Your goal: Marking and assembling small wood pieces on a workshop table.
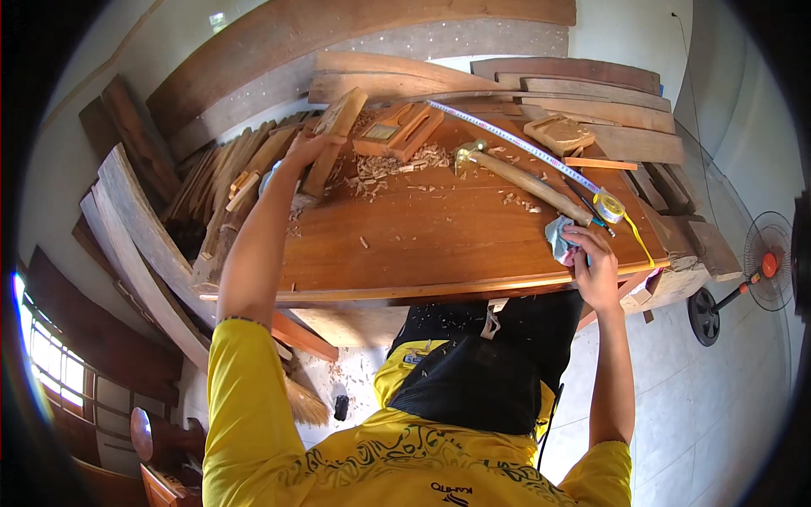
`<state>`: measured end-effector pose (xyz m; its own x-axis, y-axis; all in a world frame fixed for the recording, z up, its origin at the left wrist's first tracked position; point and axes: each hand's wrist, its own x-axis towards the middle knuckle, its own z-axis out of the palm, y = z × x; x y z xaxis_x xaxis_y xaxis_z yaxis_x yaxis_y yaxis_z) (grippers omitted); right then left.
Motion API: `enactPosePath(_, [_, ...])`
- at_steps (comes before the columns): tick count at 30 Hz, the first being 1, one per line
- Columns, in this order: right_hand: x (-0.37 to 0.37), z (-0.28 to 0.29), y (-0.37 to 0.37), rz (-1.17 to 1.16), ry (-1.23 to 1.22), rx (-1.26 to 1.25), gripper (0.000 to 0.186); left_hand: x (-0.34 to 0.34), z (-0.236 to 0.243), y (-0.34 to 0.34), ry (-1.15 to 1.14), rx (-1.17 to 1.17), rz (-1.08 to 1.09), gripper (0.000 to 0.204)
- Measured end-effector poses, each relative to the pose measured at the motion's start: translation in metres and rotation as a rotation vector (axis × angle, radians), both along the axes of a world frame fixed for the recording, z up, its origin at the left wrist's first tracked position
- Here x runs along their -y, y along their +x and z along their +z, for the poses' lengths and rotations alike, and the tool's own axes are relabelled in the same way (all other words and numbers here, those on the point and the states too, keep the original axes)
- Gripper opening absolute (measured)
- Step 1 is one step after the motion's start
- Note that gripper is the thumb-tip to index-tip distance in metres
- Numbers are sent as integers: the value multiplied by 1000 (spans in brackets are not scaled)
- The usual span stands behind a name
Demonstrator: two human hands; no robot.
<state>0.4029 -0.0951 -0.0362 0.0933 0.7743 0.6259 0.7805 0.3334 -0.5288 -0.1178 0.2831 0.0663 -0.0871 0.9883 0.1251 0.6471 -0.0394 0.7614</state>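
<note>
At the far left of the wooden table (389,245), my left hand (311,150) grips a long pale wooden block (340,122) that stands at a slant. Closed on a crumpled light-blue cloth (558,240), my right hand (596,264) rests near the right front edge. Just beyond that cloth lies the wooden handle of a hammer (525,182), its metal head toward the middle. A yellow tape measure (608,207) sits beside it, its white blade drawn out across the table. Near my left hand is a wooden piece with cut recesses (399,132).
Wood shavings (397,167) are heaped around the recessed piece. A carved block (558,133) and a thin wooden strip (601,163) lie at the back right. Boards (604,106) are stacked behind and at the left. A fan (767,264) stands at the right.
</note>
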Motion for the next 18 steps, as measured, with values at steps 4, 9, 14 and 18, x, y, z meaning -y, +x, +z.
enactPosePath(4, [-1, 3, -2, 6, 18, 20, 32, -31, -25, 13, -113, -217, 136, 144])
enactPosePath(9, [0, 7, -3, 4, 11, 70, 31, -30, -23, 13, -217, -427, 373, 143])
enactPosePath(14, [-1, 8, -8, -20, -85, -92, 31, -13, -14, 18, -284, -542, 381, 146])
enactPosePath(18, [-2, 8, -10, -48, -30, 0, 35, -5, -21, 20, -304, -630, 371, 151])
